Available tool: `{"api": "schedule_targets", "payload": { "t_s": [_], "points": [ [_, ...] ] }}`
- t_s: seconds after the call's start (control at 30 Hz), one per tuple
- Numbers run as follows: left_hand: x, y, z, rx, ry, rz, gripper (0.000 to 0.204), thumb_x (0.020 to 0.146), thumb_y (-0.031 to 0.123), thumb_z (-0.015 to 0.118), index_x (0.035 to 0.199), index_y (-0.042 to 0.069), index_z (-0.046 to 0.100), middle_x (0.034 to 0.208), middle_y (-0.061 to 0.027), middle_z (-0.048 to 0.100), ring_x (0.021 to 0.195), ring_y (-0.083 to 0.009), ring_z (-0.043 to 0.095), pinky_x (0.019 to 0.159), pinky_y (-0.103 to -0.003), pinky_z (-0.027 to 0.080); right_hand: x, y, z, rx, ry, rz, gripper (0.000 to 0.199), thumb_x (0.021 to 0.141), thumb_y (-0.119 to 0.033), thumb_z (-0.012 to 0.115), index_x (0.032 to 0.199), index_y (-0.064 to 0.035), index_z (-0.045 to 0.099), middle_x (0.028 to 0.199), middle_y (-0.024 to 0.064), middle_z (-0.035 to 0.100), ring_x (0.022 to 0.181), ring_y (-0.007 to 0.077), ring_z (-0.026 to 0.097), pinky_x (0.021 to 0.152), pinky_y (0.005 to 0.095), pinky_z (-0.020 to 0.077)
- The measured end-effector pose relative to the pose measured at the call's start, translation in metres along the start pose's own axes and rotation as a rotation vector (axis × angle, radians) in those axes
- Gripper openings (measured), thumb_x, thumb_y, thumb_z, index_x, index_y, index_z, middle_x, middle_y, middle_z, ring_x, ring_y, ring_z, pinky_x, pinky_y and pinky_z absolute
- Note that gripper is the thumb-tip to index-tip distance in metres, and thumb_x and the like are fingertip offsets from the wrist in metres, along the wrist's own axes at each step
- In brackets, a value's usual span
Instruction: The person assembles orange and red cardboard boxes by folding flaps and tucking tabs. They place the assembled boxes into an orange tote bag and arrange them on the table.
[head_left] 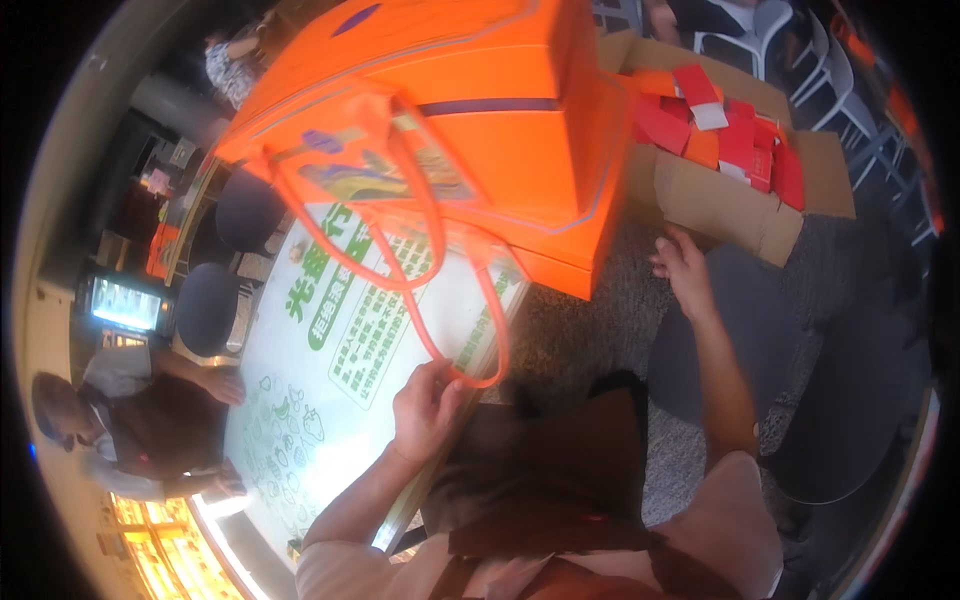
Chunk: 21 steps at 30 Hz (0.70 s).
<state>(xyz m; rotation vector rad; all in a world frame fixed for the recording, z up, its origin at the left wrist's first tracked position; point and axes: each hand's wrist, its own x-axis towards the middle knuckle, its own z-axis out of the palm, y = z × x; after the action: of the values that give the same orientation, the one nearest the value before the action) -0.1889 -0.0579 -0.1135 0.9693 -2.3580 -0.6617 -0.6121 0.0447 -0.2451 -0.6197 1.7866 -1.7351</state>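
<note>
A large orange gift bag (370, 150) with an orange box (490, 100) in it fills the upper middle of the view, over the table's edge. Two orange handles hang in loops toward me. My left hand (428, 408) is closed with its fingers on the lower end of one handle (490, 381), above the table. To the right of the bag, my right hand (685, 270) is held out with loosely bent fingers apart. It holds nothing and does not touch the bag.
A white table (370, 440) with green print lies below the bag. An open cardboard box (710, 190) of red and orange cartons stands at the far right. Dark stools (720, 340) flank me. Across the table, a person (160, 420) in an apron rests a hand on it.
</note>
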Motion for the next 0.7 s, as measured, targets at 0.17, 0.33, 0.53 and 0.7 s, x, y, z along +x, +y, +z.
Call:
{"api": "schedule_targets", "payload": {
  "t_s": [0.17,0.33,0.53,0.7],
  "points": [
    [0.016,0.016,0.005,-0.092,-0.048,0.020,0.023,0.093,0.016,0.066,0.110,0.003,0.062,0.091,-0.0166,0.068,0.079,-0.0331,0.068,0.071,-0.038,0.054,-0.041,-0.048,-0.015,0.069,0.038,-0.117,0.049,0.100,-0.025,0.059,0.139,0.0013,0.046,0.108,0.0088,0.064,0.090,0.0136,0.064,0.076,0.0272,0.0543],
    [0.001,-0.012,0.001,-0.272,0.043,0.057,0.029,0.101,0.025,0.056,0.107,-0.002,0.062,0.094,-0.0130,0.067,0.085,-0.0222,0.063,0.079,-0.035,0.052,-0.090,-0.072,0.043,0.038,-0.014,-0.176,0.038,0.099,-0.031,0.062,0.123,-0.0013,0.056,0.096,0.0064,0.066,0.083,0.0134,0.063,0.071,0.0303,0.0537],
    [-0.018,-0.014,0.001,-0.403,-0.027,0.044,0.037,0.103,0.031,0.053,0.107,-0.004,0.062,0.089,-0.0070,0.062,0.078,-0.0154,0.056,0.071,-0.029,0.048,-0.226,0.012,0.076,-0.172,-0.040,-0.136,0.042,0.097,-0.034,0.063,0.124,-0.0017,0.058,0.109,0.0155,0.071,0.098,0.0259,0.069,0.084,0.0380,0.0543],
    [-0.011,-0.028,-0.011,-0.432,-0.083,0.018,0.034,0.104,0.029,0.051,0.105,-0.003,0.062,0.078,-0.0025,0.057,0.070,-0.0122,0.052,0.063,-0.027,0.045,-0.302,0.022,0.089,-0.408,-0.177,-0.014,0.039,0.095,-0.033,0.064,0.120,-0.0037,0.063,0.110,0.0190,0.069,0.101,0.0336,0.068,0.088,0.0421,0.0523]
  ]
}}
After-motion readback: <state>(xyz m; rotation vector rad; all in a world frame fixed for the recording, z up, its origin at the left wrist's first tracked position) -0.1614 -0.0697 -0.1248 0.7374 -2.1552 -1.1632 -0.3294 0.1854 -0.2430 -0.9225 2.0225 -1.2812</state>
